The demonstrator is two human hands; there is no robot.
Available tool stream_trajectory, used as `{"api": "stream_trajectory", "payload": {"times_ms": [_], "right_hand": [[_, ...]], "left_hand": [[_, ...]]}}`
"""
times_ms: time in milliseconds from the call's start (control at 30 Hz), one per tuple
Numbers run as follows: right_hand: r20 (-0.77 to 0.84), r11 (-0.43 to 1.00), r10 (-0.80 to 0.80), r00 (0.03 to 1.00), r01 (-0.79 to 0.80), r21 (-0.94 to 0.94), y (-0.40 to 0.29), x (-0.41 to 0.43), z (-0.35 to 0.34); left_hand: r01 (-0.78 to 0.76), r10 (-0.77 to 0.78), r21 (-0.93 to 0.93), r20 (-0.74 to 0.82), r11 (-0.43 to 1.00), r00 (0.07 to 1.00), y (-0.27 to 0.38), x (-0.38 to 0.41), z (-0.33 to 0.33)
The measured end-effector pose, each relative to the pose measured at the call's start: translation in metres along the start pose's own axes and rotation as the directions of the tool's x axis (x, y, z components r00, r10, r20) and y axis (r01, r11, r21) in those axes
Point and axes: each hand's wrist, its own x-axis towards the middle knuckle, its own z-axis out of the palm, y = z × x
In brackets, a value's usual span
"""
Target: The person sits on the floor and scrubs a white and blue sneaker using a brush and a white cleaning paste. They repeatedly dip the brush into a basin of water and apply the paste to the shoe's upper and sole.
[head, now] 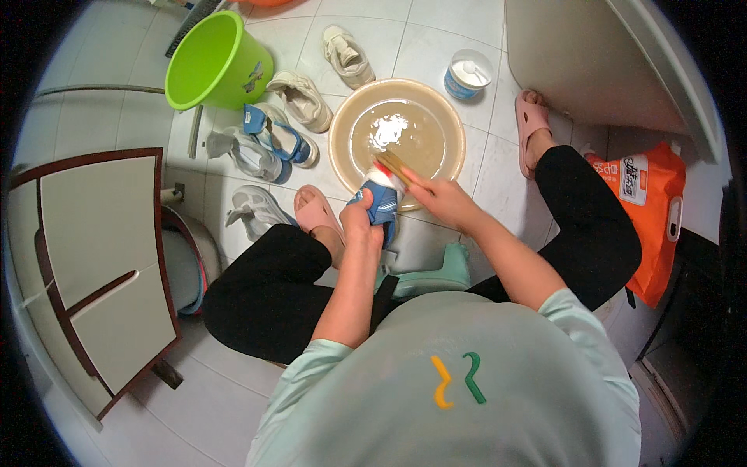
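My left hand (359, 219) grips a blue and white shoe (382, 201) at the near rim of a beige plastic basin (455, 140). The shoe's white end points into the basin. In my right hand (440, 198) is a scrubbing brush (395, 166) with a wooden back, laid against that white end; its bristles are mostly hidden, with some red showing beside it. Cloudy brownish water (420, 140) lies in the basin and reflects a bright light.
Left of the basin stand a cream shoe (303, 102), a blue-trimmed sandal (286, 140), grey shoes (254, 154) and a green bucket (219, 64). Another cream shoe (347, 55) is behind. A tub of white powder (467, 73) sits back right, an orange bag (648, 216) by my right leg.
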Motion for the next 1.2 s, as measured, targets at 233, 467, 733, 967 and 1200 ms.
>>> {"api": "stream_trajectory", "payload": {"times_ms": [233,467,733,967,1200], "right_hand": [[-0.009,0.982,-0.093,0.996,0.093,0.163,0.012,-0.021,-0.002],[0.132,0.989,0.061,0.989,-0.042,-0.144,-0.024,0.036,-0.008],[0.139,0.999,-0.046,0.989,0.043,0.024,0.024,-0.007,-0.028],[0.287,0.996,0.030,0.958,-0.004,-0.092,-0.012,0.056,-0.027],[0.125,0.998,-0.057,0.991,0.061,-0.023,-0.013,0.035,-0.007]], "left_hand": [[-0.017,0.019,-0.041,0.057,0.999,0.998,0.003,0.007,-0.009],[-0.033,0.028,0.075,0.069,0.997,0.997,-0.002,-0.003,-0.002],[-0.098,0.094,0.136,0.037,0.986,0.995,0.001,-0.009,0.002],[-0.106,0.108,0.108,-0.020,0.989,0.994,0.010,-0.003,0.001],[0.012,-0.011,-0.014,0.048,1.000,0.999,0.013,0.001,0.001]]}}
